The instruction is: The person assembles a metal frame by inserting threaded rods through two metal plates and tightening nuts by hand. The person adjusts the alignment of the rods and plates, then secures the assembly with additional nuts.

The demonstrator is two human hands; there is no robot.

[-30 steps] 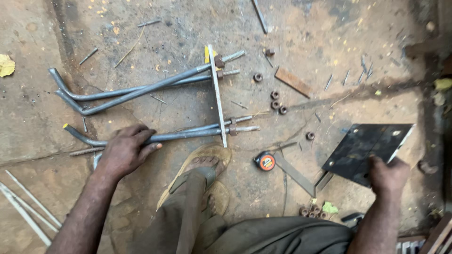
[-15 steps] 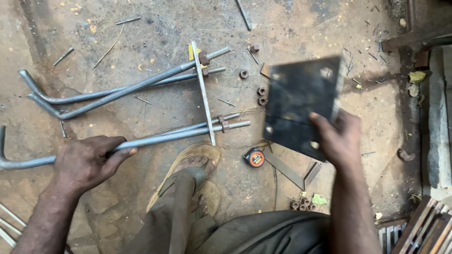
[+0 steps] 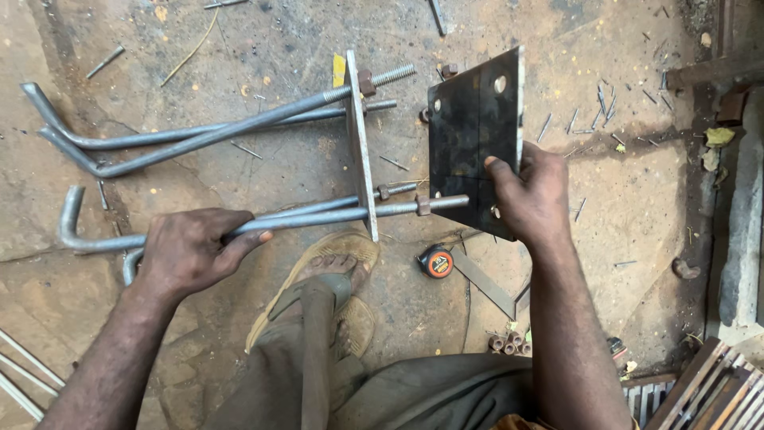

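the left hand (image 3: 191,251) is clamped on a bent threaded rod (image 3: 318,219). the right hand (image 3: 529,195) grips a dark steel plate (image 3: 473,135), upright, at the rod's threaded end, just right of the flat bar (image 3: 360,135). tape measure (image 3: 436,261) lies below the plate.

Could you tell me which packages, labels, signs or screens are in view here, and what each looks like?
Tape measure: on the floor beside the sandalled foot, round, black and orange case with a label on its face.
Yellow tag: on the floor by the upper bolts, small and flat.
No packages, signs or screens.
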